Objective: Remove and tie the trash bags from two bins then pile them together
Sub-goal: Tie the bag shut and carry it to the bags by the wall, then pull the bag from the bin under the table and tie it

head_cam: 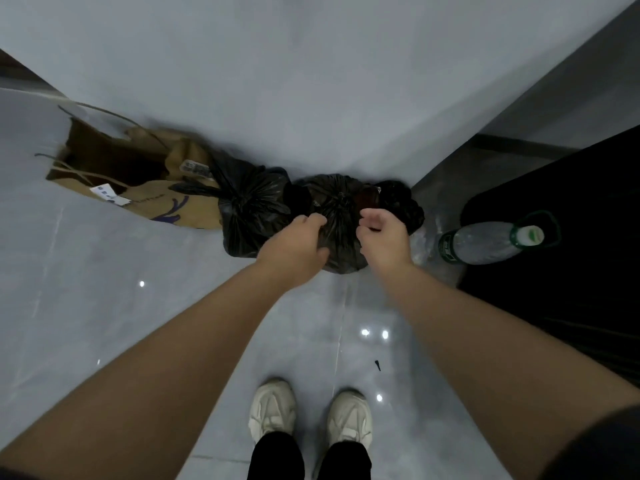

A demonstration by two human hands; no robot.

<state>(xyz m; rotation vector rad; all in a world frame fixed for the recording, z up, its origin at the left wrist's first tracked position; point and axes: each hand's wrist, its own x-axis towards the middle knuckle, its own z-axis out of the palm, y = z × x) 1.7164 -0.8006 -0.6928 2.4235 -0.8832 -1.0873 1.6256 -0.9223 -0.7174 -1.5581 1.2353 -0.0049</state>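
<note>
Two black trash bags lie side by side on the grey floor against the wall. The left bag (251, 206) is knotted, its tied ends pointing left. The right bag (341, 209) has its top gathered into a twist. My left hand (294, 249) presses on the right bag's left side with fingers curled into the plastic. My right hand (384, 239) hovers at that bag's right side, fingers bent and apart, nothing clearly held. More black plastic (401, 202) bulges behind the right hand; whether it belongs to the same bag I cannot tell.
A brown paper bag (152, 192) with string handles lies open on its side left of the trash bags. A clear plastic bottle (488, 242) lies at the right beside a black surface (571, 254). My white shoes (310, 412) stand below on the glossy floor.
</note>
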